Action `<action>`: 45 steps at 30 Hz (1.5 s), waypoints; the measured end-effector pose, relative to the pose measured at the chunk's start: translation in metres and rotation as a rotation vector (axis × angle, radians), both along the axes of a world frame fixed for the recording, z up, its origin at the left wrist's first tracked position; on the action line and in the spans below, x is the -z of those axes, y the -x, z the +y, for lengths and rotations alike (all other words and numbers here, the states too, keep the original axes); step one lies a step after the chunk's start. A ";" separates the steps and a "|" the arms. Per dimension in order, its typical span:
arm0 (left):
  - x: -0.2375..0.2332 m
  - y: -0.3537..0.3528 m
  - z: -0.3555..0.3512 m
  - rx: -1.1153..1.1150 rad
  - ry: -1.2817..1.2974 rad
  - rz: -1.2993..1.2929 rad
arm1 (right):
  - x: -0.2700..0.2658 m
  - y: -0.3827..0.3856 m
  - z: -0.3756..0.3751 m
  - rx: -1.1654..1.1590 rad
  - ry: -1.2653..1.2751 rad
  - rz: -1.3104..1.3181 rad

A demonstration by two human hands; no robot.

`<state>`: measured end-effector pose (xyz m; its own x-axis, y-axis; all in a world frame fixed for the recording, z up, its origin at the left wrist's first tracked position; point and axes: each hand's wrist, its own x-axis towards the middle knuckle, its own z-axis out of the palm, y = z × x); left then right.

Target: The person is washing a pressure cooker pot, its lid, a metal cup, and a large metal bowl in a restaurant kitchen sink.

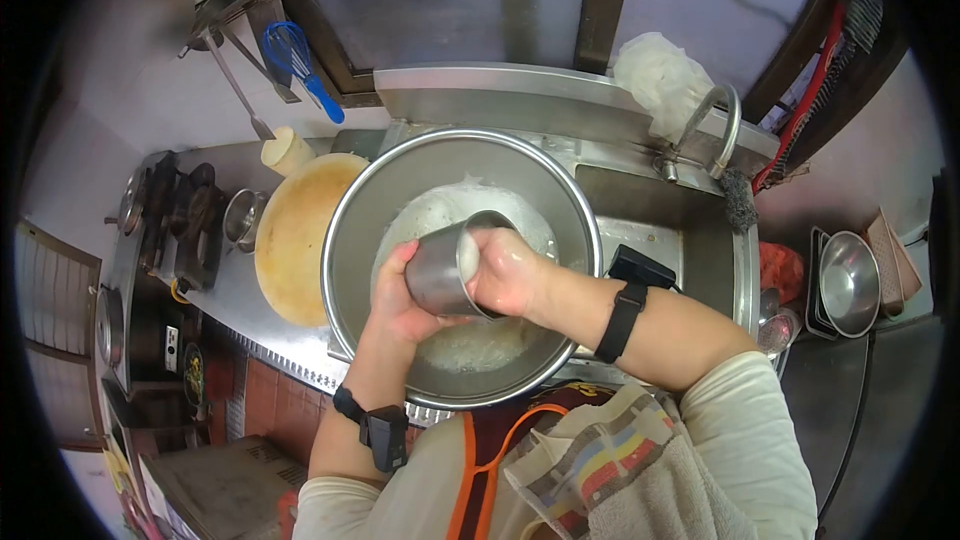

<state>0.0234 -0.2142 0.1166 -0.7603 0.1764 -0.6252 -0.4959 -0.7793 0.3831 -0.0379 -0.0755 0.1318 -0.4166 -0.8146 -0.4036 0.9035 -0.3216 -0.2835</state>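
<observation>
My left hand [402,292] is wrapped round a stainless steel cup [437,270], which lies tilted on its side with its mouth to the right. My right hand [505,270] reaches into the cup's mouth, fingers curled. A smooth whitish thing [468,255] shows at those fingers; its kind I cannot make out. Both hands are over a large round steel basin [362,210]. Inside the basin is cloudy, foamy water [440,202], below the cup.
A steel sink [650,198] with a curved faucet [735,130] adjoins on the right. Left of the basin lies a round cutting board [295,240], beside a small steel pot [243,218]. A blue whisk [310,80] hangs on the wall. A steel bowl [850,285] stands far right.
</observation>
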 end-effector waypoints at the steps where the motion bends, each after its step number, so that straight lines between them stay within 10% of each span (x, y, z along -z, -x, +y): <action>1: -0.001 -0.001 0.001 0.001 -0.028 -0.035 | -0.005 -0.005 -0.003 0.061 -0.076 -0.021; 5: 0.010 -0.001 -0.006 -0.016 -0.040 0.005 | -0.016 -0.006 0.004 -0.692 -0.539 1.547; 6: 0.015 -0.001 -0.011 0.038 -0.057 0.085 | -0.003 -0.020 0.003 -0.349 -0.747 2.161; 10: 0.009 -0.005 -0.006 0.003 0.040 -0.044 | -0.014 -0.002 0.014 -0.872 -0.601 2.825; 17: 0.022 -0.003 -0.005 -0.164 0.043 0.051 | 0.016 0.001 0.019 -0.464 -0.771 2.500; 20: 0.020 -0.002 -0.003 -0.203 0.075 0.044 | -0.013 0.000 0.008 -0.855 -0.812 1.586; 23: 0.023 -0.001 -0.003 -0.219 0.074 0.075 | -0.011 -0.012 0.000 -0.123 -0.290 0.208; 27: 0.017 -0.002 0.006 -0.136 0.040 0.058 | -0.022 -0.011 -0.014 0.323 -0.168 -0.192; 31: 0.007 -0.005 0.010 -0.053 0.020 0.013 | -0.013 -0.019 -0.012 0.038 -0.393 0.194; 36: 0.017 -0.003 0.003 0.066 0.064 0.011 | -0.028 -0.011 0.011 -1.153 -0.888 1.961; 39: 0.003 -0.003 0.010 0.096 0.095 -0.052 | -0.005 -0.007 0.019 -1.118 -0.820 2.568; 43: 0.007 -0.001 0.011 0.102 0.065 -0.099 | 0.017 0.001 0.020 -0.920 -0.750 2.202; 45: 0.015 -0.001 0.011 0.077 0.048 -0.103 | 0.024 -0.003 0.021 -0.830 -0.596 1.607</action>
